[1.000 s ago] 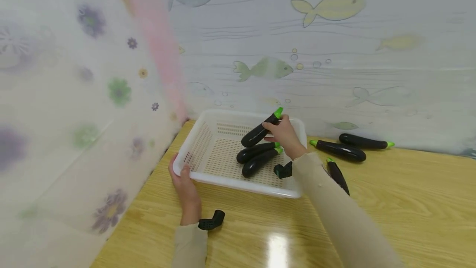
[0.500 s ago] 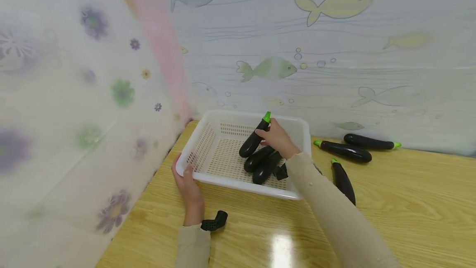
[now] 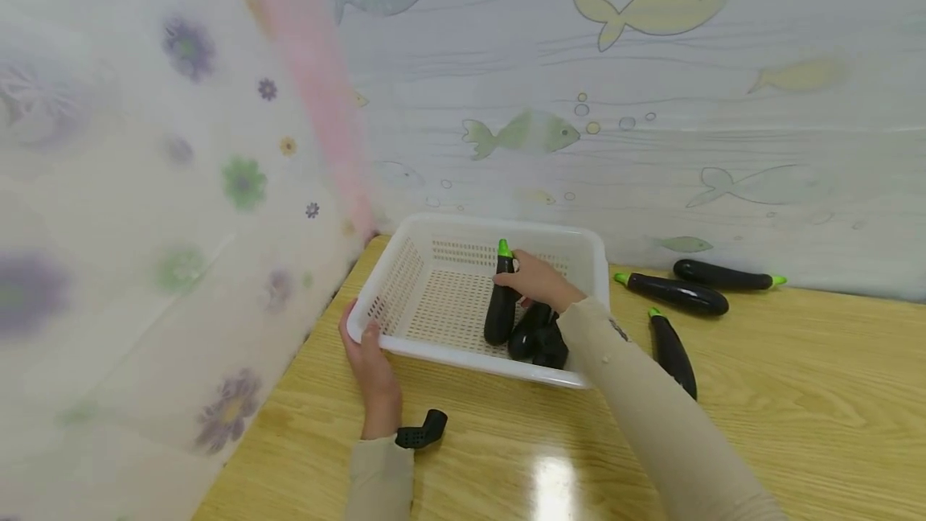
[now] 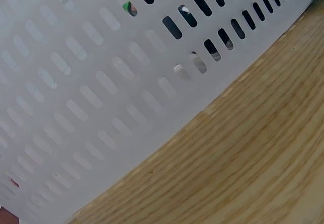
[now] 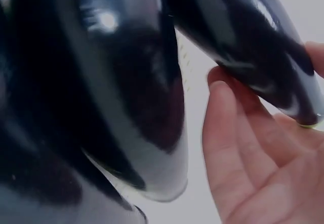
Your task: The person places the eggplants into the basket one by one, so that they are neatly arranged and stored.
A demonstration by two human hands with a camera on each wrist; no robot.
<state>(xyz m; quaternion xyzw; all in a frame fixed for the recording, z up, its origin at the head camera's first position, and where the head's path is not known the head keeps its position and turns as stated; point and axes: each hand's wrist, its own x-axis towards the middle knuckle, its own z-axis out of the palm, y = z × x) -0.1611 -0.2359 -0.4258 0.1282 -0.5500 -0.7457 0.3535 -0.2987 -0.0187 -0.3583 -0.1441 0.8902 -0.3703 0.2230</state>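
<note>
My right hand (image 3: 541,280) pinches an eggplant (image 3: 500,312) near its bright green stem, inside the white plastic basket (image 3: 477,358). The eggplant stands steeply, its stem toward the back wall and its round end toward the front rim. Right beside it other dark eggplants (image 3: 526,338) lie in the basket, partly hidden by my right hand and wrist. In the right wrist view, thumb and fingers hold the eggplant (image 5: 253,37), with two more eggplants (image 5: 116,82) at the left. My left hand (image 3: 372,364) grips the basket's front left corner, thumb over the rim.
Several eggplants lie on the wooden table (image 3: 796,392) right of the basket: two near the wall (image 3: 731,276) (image 3: 673,294) and one closer (image 3: 673,352). A printed wall (image 3: 521,87) stands behind, another at the left. A black wrist device (image 3: 423,431) sits on my left wrist.
My right hand has brought the held eggplant lower and nearer the basket's front, turning it from slanted to nearly lengthwise. The eggplants under it shifted right. My left hand keeps its grip.
</note>
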